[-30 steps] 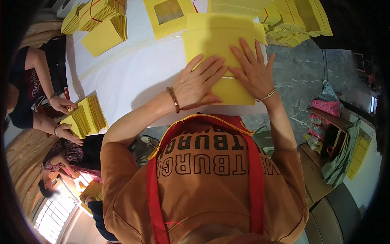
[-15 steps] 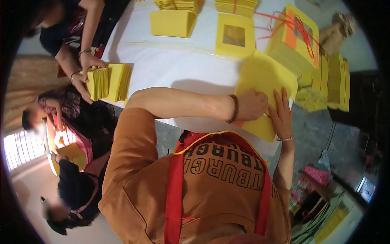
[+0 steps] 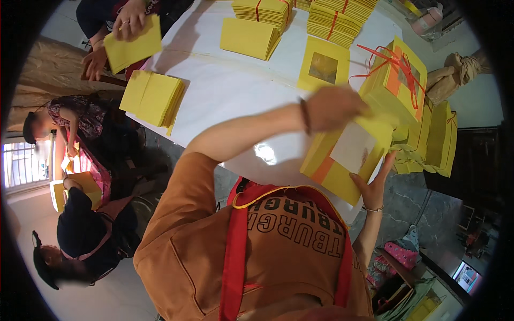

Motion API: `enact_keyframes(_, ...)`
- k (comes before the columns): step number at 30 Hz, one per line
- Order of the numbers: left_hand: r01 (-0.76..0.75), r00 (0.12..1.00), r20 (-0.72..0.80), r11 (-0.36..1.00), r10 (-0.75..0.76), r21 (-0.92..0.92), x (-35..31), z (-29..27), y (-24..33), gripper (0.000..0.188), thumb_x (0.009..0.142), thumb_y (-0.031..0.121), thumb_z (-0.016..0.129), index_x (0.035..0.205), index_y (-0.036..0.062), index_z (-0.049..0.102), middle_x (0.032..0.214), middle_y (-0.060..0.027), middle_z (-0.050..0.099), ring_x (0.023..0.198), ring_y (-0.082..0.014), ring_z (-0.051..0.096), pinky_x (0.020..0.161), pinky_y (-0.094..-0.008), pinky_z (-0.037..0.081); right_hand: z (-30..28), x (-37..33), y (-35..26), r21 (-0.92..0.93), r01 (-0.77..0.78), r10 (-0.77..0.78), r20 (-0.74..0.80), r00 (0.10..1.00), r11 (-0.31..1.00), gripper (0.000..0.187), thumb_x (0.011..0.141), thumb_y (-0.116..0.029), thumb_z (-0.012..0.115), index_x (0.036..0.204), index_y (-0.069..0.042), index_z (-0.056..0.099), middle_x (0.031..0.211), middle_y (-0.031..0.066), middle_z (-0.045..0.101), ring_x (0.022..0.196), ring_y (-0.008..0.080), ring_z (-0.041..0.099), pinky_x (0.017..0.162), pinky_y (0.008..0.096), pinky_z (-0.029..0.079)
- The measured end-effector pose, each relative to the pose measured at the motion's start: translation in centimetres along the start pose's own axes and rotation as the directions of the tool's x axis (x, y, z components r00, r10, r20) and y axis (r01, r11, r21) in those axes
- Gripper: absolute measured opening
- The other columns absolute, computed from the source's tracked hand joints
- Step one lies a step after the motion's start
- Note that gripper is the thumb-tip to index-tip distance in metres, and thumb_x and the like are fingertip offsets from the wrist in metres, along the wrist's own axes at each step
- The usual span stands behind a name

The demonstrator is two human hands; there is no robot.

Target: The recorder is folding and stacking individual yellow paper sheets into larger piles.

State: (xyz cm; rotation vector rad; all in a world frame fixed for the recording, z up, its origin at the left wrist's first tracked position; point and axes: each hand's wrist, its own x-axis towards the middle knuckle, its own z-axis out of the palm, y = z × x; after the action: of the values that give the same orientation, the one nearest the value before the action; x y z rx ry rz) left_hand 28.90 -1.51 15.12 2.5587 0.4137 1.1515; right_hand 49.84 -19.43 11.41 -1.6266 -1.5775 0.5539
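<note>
A yellow paper piece [image 3: 334,190] with a pale panel and an orange strip lies near the table's right edge. Above its far part is my left hand [image 3: 337,108], wearing a brown bead bracelet. It is smeared by motion and looks closed; what its fingers hold cannot be made out, though blurred yellow paper [image 3: 384,119] shows beside them. My right hand [image 3: 375,184], with a silver bangle on the wrist, touches the piece's right edge, thumb and fingers apart. Just beyond stands a yellow box-shaped stack [image 3: 393,80] with red ribbons and an orange strip.
Yellow bundles [image 3: 337,21] tied with red bands, a loose yellow stack [image 3: 249,38] and a windowed yellow piece [image 3: 323,67] lie farther off on the white table [image 3: 214,80]. At left, a co-worker's hands hold a yellow stack [image 3: 134,45] above another [image 3: 152,99]. Two people sit lower left.
My left hand has lifted off and moved away toward the far side. The plain yellow surface under it has given way to the pale panel. At left, the co-worker has raised a stack.
</note>
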Motion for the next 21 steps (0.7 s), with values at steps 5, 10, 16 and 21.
enact_keyframes(5, 0.621, 0.782, 0.082, 0.761, -0.618, -0.189, -3.1, -13.6, -7.5, 0.023, 0.086, 0.020, 0.054, 0.104, 0.0074, 0.061, 0.086, -0.0134, 0.063, 0.075, -0.0271, 0.059, 0.067, -0.0359, 0.047, -0.5, 0.1, 1.3, -0.066, 0.022, -0.004, 0.259, 0.966, 0.998, 0.070, 0.065, -0.005, 0.071, 0.128, 0.000, 0.040, 0.146, 0.0163, 0.013, 0.133, 0.0271, 0.020, 0.103, 0.0373, 0.026)
enact_keyframes(10, 0.076, 0.975, 0.083, 0.660, -0.205, 0.747, -8.3, -16.2, -16.1, 0.049, 0.073, 0.007, 0.056, 0.120, 0.0210, 0.052, 0.104, -0.0010, 0.061, 0.096, -0.0208, 0.054, 0.078, -0.0348, 0.040, -0.1, 0.0, 0.7, 0.142, -0.143, 0.112, 0.206, 0.972, 0.979, 0.061, 0.065, 0.001, 0.068, 0.122, 0.001, 0.048, 0.145, 0.0158, 0.013, 0.128, 0.0266, 0.030, 0.100, 0.0356, 0.034)
enact_keyframes(16, 0.040, 0.942, 0.156, 0.563, -0.297, 0.826, -15.3, -12.1, -24.1, 0.052, 0.075, 0.013, 0.057, 0.124, 0.0246, 0.046, 0.121, -0.0004, 0.051, 0.108, -0.0209, 0.047, 0.088, -0.0378, 0.036, 0.2, 0.1, 0.8, 0.211, -0.225, 0.183, 0.202, 0.962, 0.951, 0.062, 0.063, 0.002, 0.067, 0.122, 0.001, 0.048, 0.146, 0.0146, 0.013, 0.128, 0.0265, 0.030, 0.101, 0.0373, 0.033)
enact_keyframes(21, 0.147, 0.828, 0.263, 0.645, -0.495, 0.750, -15.6, -10.7, -25.1, 0.058, 0.080, 0.021, 0.054, 0.134, 0.0247, 0.033, 0.134, -0.0050, 0.040, 0.120, -0.0255, 0.039, 0.097, -0.0418, 0.030, 0.2, -0.2, 1.1, 0.202, -0.222, 0.186, 0.180, 0.966, 0.954, 0.062, 0.063, 0.000, 0.067, 0.122, 0.000, 0.048, 0.146, 0.0152, 0.012, 0.129, 0.0270, 0.030, 0.102, 0.0381, 0.032)
